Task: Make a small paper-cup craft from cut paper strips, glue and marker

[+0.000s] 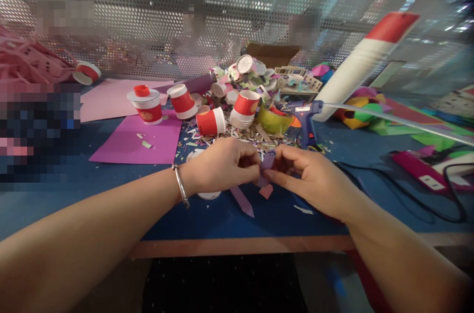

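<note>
Between my fingertips is a small purple paper strip [268, 161] with dark marks drawn near its top. My right hand [314, 175] pinches its right edge between thumb and fingers. From the other side, my left hand [222, 165] is closed in a pinch at the strip's left edge; its curled fingers partly hide the contact. Below the hands lie a purple paper strip with a pointed end [242, 202] and a small pink paper piece [265, 191]. A white round piece [209, 195] is partly covered by my left hand.
Red-and-white paper cups [211, 122] stand and lie among paper scraps behind my hands. A blue glue gun [307, 123] stands by a yellow-green bowl [274, 120]. To the right are a pink power strip [425, 175] and a black cable [400, 189]. Magenta paper [144, 142] lies left.
</note>
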Available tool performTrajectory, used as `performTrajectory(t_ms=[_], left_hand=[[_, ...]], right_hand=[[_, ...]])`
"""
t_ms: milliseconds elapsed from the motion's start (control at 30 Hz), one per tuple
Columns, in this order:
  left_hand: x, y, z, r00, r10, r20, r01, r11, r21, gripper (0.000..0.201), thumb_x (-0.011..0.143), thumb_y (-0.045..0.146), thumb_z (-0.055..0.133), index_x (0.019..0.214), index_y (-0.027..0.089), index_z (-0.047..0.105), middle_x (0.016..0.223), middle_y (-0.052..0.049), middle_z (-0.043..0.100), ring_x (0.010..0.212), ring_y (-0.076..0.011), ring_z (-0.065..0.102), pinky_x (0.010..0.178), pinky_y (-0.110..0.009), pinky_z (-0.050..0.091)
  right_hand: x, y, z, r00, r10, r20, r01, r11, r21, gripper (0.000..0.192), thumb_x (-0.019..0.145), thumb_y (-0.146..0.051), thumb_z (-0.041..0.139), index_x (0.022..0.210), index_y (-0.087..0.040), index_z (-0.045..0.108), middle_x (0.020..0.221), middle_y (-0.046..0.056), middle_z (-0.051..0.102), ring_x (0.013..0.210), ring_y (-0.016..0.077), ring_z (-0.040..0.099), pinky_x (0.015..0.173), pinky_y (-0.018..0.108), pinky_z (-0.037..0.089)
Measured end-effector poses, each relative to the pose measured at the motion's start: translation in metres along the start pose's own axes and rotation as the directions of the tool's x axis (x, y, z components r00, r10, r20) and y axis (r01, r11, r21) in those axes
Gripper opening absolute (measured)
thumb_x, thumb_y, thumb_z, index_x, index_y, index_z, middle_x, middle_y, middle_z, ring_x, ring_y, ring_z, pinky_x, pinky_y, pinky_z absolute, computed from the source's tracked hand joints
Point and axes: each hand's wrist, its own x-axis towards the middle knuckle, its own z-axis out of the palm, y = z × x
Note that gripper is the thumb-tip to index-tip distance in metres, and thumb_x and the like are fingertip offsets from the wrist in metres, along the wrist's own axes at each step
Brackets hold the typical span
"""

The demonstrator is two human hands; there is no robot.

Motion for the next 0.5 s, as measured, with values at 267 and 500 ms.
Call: performTrajectory(t_ms=[267,500], left_hand=[[-0.0023,0.0019,-0.0011,0.996,-0.005,0.087,0.019,0.987,-0.161,0.009,0.084,0.015,0.059,0.08,0.016,0.067,0.073,0.0,0.07,0.066,-0.0115,0.063,0.058,-0.022,0.045],[-0.0033,0.0011,0.0028,0.993,0.009,0.114,0.02,0.969,-0.248,0.015,0.078,0.011,0.072,0.084,0.016,0.058,0.072,0.004,0.061,0.065,-0.0088,0.055,0.059,-0.021,0.043]], right_hand=[[-0.002,0.0039,-0.0008,0.999,-0.003,0.033,0.001,0.999,0.041,0.022,0.092,-0.043,0.07,0.087,-0.023,0.065,0.081,0.003,0.076,0.076,0.0204,0.069,0.069,0.033,0.052],[-0.0015,0.0045,0.0005,1.0,0.002,0.011,-0.002,1.0,0.014,0.023,0.092,-0.044,0.069,0.088,-0.023,0.063,0.086,0.003,0.077,0.081,0.0212,0.071,0.077,0.035,0.053]])
